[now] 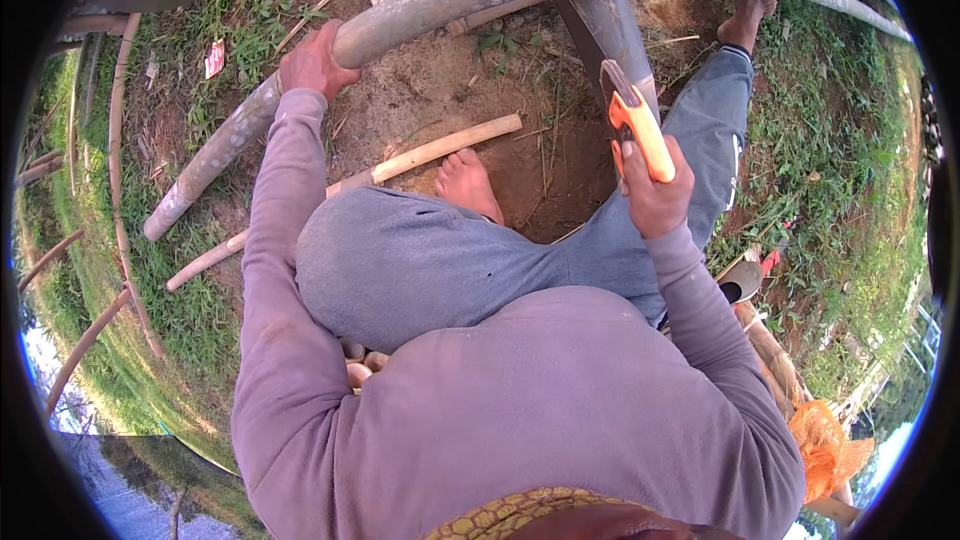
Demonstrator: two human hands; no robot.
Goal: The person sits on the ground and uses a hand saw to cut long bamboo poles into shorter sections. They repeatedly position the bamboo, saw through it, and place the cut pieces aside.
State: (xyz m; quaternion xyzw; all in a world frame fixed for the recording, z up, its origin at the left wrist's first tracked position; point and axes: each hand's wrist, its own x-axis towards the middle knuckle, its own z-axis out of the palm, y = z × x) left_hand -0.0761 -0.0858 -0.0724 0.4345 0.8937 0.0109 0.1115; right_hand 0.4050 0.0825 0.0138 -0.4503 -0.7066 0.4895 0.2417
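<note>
A long, thick bamboo pole (450,0) lies across the far side, its left end angling down toward me. My left hand (317,62) is wrapped over this pole, left of the middle. In my right hand (658,185) is a handsaw with an orange handle (650,135). Its dark blade (578,28) reaches up and left to the pole and meets it at a dark line across the bamboo. Under the pole there, a second thick bamboo piece (612,25) points toward me and supports it.
A thin bamboo stick (410,158) lies on the ground beside my bare foot (468,183). Several bamboo poles stand or lie at the left edge. An orange mesh bag (825,448) sits at the lower right near some wood (772,350). Grass and bare soil surround me.
</note>
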